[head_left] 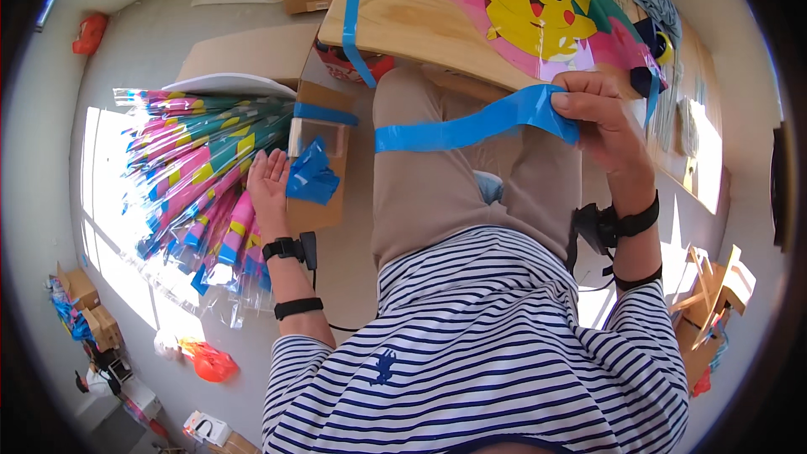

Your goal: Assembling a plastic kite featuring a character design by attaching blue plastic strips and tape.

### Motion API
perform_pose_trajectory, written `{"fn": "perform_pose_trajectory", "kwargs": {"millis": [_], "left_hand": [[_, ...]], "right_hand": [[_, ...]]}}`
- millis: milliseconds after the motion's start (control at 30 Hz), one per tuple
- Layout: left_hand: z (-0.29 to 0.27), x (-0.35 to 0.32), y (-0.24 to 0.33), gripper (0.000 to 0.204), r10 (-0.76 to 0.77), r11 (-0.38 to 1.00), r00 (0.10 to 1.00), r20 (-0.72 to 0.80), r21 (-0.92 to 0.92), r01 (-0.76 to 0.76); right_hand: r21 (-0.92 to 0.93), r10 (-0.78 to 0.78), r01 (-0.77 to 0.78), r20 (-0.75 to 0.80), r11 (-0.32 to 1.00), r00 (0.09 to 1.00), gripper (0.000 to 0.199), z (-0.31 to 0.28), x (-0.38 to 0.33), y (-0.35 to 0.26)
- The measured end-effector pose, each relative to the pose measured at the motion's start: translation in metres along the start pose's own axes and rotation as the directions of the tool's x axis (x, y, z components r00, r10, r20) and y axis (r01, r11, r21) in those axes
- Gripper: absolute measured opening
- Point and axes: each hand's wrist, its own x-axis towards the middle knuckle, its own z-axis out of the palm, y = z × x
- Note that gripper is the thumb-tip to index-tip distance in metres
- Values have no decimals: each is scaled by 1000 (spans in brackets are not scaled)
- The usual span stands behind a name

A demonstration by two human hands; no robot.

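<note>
While right hand (601, 118) pinches blue strip (471, 128) (long axis left-right), left hand (269, 181) open, apart.

My left hand (267, 178) reaches out low at my side, palm up with fingers (259, 163) loosely spread, while my right hand (598, 113) is raised ahead, fingers pinched shut, both wrists wearing black straps

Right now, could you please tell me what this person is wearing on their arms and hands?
Both hands are bare. The left hand has a black watch-like device at the wrist and a black band further up. The right hand has a bulkier black strapped device and a thin band. The sleeves are navy-and-white striped.
</note>
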Motion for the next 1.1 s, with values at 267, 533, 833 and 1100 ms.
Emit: {"fn": "perform_pose_trajectory", "kwargs": {"millis": [267,533,833,1100], "left_hand": [[265,-139,-11,47,-162,859,481,862,363,-361],[352,-117,-45,5,-476,677,440,761,637,-369],[646,-33,-35,13,25,642,319,948,229,-731],[784,-26,-29,19,86,418,171,981,120,-901]], "right_hand": [[105,5,-13,81,994,997,19,2,11,20],[301,6,83,-284,950,959,24,-78,-24,54],[352,243,-109,-364,930,899,31,-135,-65,139],[455,356,-173,-355,874,864,28,-133,-71,166]]}}
